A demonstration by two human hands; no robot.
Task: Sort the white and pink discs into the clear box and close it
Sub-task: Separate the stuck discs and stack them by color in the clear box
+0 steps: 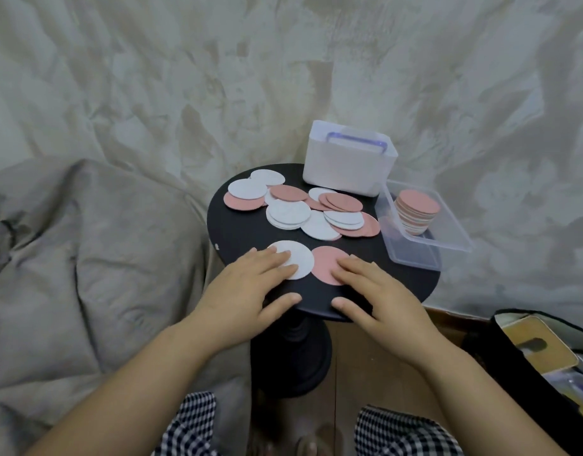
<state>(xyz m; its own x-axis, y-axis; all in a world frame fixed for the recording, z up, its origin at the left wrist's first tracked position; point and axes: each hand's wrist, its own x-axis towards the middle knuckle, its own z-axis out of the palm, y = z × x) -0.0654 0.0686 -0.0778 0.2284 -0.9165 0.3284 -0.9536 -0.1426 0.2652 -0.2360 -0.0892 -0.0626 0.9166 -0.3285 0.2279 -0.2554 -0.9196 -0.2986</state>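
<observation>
A loose pile of white and pink discs (303,209) lies overlapping across the far half of a small round black table (398,278). Two discs sit apart from the pile near the front edge, side by side and touching: a white disc (295,258) on the left and a pink disc (324,263) on the right.

The left hand (247,291) lies flat with straight fingers resting on the white disc, grasping nothing, its thumb on the tabletop. The right hand (379,297) mirrors it, with extended fingers resting on the pink disc and nothing gripped.

The clear box (428,248) sits open at the table's right edge, just beside the pile. Inside it, toward the far end, stands a stack of discs (415,212) with a pink one on top.

Behind the pile, touching the clear box's far corner, stands a white container (342,169) with a purple handle across its top.

A grey blanket (86,241) is heaped to the left, and crumpled pale fabric (283,60) fills the background. Checked trousers (191,422) show at the bottom, and a black bag (513,363) lies at the lower right.
</observation>
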